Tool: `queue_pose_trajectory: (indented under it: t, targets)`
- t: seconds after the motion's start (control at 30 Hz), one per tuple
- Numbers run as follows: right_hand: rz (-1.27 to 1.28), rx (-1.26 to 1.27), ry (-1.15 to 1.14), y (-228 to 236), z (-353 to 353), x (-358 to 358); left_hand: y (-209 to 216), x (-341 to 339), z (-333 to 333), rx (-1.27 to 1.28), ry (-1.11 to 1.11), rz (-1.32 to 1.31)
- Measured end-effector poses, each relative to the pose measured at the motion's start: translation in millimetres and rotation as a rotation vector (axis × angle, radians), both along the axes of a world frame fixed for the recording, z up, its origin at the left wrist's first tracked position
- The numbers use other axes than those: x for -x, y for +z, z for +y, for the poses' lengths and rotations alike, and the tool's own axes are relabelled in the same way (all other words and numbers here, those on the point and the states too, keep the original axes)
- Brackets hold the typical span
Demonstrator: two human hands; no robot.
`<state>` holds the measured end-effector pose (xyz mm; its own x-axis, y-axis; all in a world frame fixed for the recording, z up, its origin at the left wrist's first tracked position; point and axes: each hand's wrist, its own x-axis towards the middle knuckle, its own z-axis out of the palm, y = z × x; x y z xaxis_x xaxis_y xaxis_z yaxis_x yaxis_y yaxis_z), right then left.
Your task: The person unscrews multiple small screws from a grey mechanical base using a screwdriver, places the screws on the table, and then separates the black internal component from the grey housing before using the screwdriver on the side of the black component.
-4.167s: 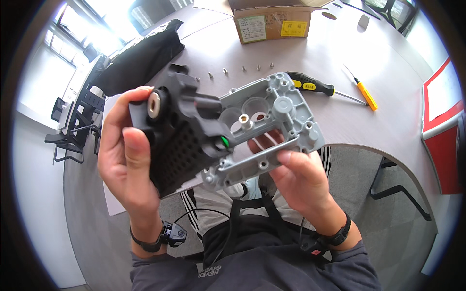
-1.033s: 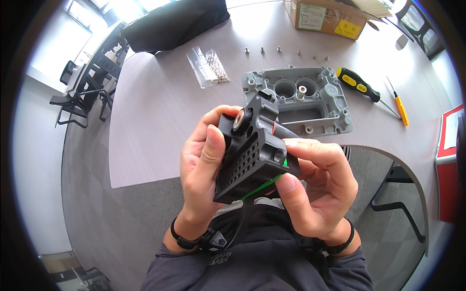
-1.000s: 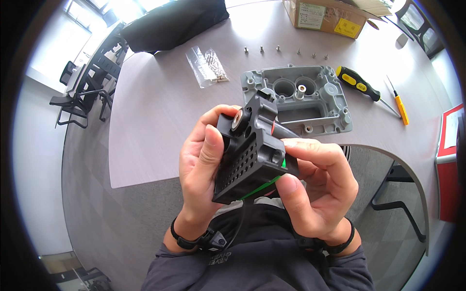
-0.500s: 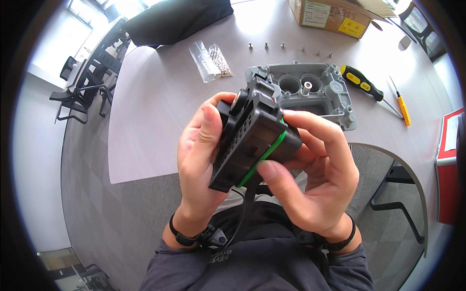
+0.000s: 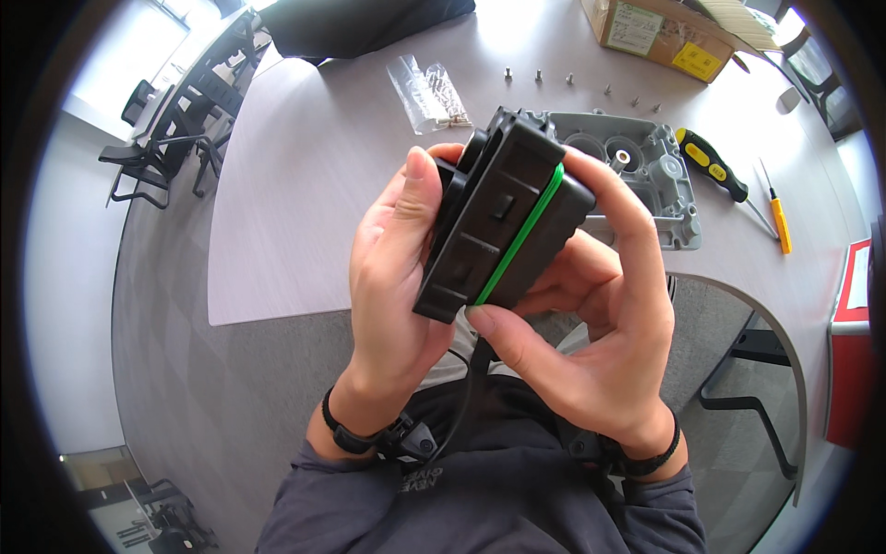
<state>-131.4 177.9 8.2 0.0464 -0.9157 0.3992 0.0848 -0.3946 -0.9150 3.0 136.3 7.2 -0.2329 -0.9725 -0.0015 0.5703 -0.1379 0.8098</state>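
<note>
Between my two hands, tilted above the table's front edge, is a black plastic connector block (image 5: 484, 222) with a thin green seal (image 5: 522, 233) running along it. My left hand (image 5: 388, 268) grips its left side, thumb raised against it. With my right hand (image 5: 604, 346) I hold its right side, index finger at the top corner and thumb at the lower end of the seal. Partly hidden behind the block and my right fingers is a grey cast housing (image 5: 678, 233) with round openings and a metal post (image 5: 621, 160).
A clear bag of screws (image 5: 429, 97) lies at the far left, with several loose screws (image 5: 539, 77) in a row beyond the housing. To the right are a black-and-yellow screwdriver (image 5: 711, 164) and a slim orange-handled screwdriver (image 5: 780, 222). A cardboard box (image 5: 651, 37) stands at the back.
The block has been raised and turned, so its row of holes no longer shows and its flat side faces up. My right index finger and thumb now sit nearer the seal's ends.
</note>
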Motion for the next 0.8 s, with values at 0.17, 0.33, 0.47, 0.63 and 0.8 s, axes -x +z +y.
queue_pose_trajectory:
  t: [0.17, 0.33, 0.47, 0.63, 0.8]
  targets:
    - [0.092, 0.024, -0.036, 2, -2, -4, 1, 0, 1, 0.095, -0.017, 0.048]
    - [0.202, 0.104, -0.086, 8, 3, -6, 2, -5, 4, 0.1, -0.054, 0.022]
    - [0.324, 0.141, -0.076, 12, 9, -6, -24, -18, 5, 0.268, -0.036, -0.022]
    - [0.472, 0.495, -0.241, 7, 12, 10, -33, -13, 8, 0.427, 0.271, -0.429]
    - [0.492, 0.499, -0.293, 19, 4, 36, -27, -23, 8, 0.223, -0.001, -0.163]
